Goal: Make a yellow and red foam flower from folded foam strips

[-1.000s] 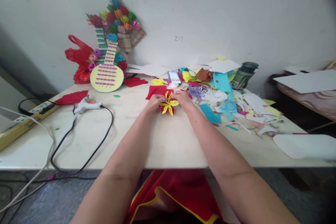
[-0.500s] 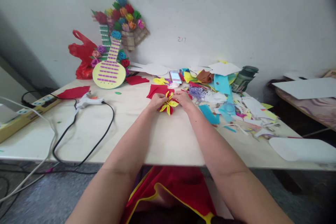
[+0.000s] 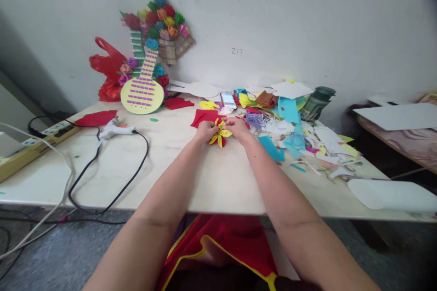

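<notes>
Between my two hands, a little above the table's middle, is a paper flower with pointed yellow petals and red ones beneath. My left hand pinches its left side, fingers closed. On the other side my right hand has its fingers closed at the petals' upper right. The fingertips partly cover the flower. Just behind my hands lies a red paper sheet, and purple and white string sits in a tangle to the right.
On the left, a white glue gun trails a black cord near a power strip. A yellow paper lute leans at the back. Paper scraps, a green bottle and a white tray occupy the right.
My hands stay around the flower, with small shifts of the fingers. The flower has turned or tilted slightly. Nothing else on the table has visibly moved.
</notes>
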{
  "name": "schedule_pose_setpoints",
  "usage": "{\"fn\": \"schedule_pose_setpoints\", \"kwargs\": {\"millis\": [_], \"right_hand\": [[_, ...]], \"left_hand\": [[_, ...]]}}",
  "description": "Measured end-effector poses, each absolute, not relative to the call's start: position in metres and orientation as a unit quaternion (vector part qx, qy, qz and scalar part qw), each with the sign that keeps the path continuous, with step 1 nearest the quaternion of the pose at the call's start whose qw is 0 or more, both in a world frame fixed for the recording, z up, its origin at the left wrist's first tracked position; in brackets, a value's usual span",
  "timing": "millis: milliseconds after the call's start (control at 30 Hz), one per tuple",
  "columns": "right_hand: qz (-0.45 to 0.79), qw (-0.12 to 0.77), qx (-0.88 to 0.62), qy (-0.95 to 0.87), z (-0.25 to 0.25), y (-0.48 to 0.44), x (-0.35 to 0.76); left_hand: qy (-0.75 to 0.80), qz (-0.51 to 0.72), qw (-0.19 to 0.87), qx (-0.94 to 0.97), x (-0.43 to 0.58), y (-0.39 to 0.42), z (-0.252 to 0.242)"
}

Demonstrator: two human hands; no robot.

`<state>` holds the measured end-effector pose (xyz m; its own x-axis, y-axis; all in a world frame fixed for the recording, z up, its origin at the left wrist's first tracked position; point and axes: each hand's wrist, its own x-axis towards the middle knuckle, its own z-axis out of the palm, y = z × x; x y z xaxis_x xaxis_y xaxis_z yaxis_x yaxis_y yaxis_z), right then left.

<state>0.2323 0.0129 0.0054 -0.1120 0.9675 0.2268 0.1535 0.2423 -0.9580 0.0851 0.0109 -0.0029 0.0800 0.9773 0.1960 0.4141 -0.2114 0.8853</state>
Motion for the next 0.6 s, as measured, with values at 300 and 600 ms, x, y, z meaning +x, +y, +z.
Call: {"fn": "schedule_pose_setpoints", "kwargs": {"millis": [300,600], "right_hand": [[0.342,0.437,-0.379,-0.741,0.005,0.014,0.239],[0.154,0.332,-0.466,-0.806,0.016,0.011,0.235]], "left_hand": [[0.547,0.41,0.359,0.635,0.085,0.012,-0.005],[0.59,0.362,0.367,0.621,0.085,0.012,-0.006]]}}
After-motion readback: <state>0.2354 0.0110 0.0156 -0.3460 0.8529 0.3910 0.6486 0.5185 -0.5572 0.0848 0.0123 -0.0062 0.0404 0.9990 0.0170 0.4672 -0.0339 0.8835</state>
